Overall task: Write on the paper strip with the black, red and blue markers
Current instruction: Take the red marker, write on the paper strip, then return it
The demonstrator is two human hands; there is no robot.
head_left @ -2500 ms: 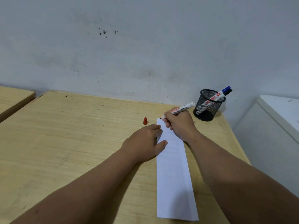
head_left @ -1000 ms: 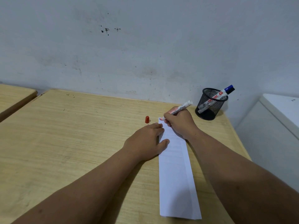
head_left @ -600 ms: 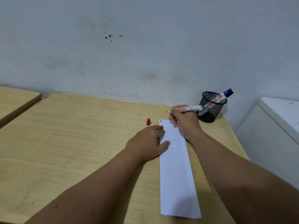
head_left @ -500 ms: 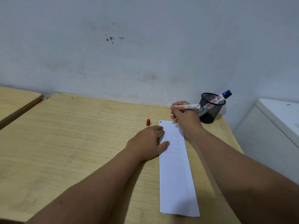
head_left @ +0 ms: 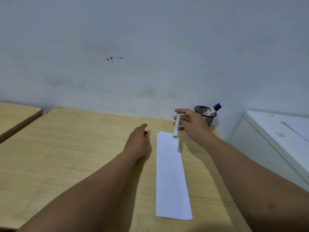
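A long white paper strip (head_left: 170,173) lies lengthwise on the wooden desk (head_left: 75,156), with small red and dark marks at its far left corner (head_left: 158,131). My right hand (head_left: 192,128) hovers above the strip's far end. It holds the uncapped white-bodied red marker (head_left: 177,125) almost upright, blunt end down. My left hand (head_left: 138,141) rests on the desk left of the strip. Its fingertips are at the red cap (head_left: 146,132), which is mostly hidden. I cannot tell whether they grip it. The blue marker (head_left: 213,110) stands in the mesh cup (head_left: 207,117).
The black mesh cup stands at the desk's far right corner against the grey wall. A white cabinet (head_left: 275,139) stands close to the desk's right side. A second wooden desk (head_left: 15,116) sits at the far left, across a narrow gap.
My right hand lifted the red marker off the strip and turned it upright. My left hand left the strip and moved forward and left to the red cap.
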